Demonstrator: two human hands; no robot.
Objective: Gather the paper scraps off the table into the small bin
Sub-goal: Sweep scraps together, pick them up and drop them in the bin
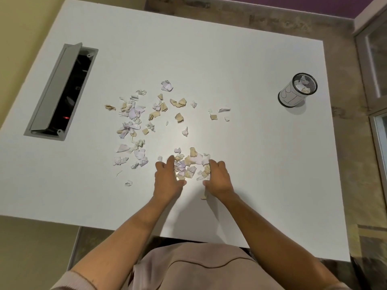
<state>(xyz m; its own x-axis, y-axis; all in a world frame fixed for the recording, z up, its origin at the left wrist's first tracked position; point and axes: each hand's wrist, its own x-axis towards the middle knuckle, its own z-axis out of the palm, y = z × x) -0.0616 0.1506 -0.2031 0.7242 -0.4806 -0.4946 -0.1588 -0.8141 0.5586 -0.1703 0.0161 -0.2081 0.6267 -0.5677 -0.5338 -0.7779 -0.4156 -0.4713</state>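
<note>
- White and tan paper scraps (pixel 189 165) are heaped on the table (pixel 251 153) between the left hand (pixel 167 178) and the right hand (pixel 218 177); both grips are cupped loosely around the heap, with nothing clamped.
- The small bin (pixel 297 90) stands well apart, far right, nearer the right hand, already partly filled.
- More scattered scraps (pixel 134 114) lie to the left; a cable hatch (pixel 60 91) lies beyond them.
- No obstacle is seen between heap and bin.

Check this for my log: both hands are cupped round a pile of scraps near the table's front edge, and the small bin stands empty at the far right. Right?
Not quite. The head view shows the small bin already holds crumpled paper. The rest stands: left hand and right hand flank the pile of scraps.
</note>
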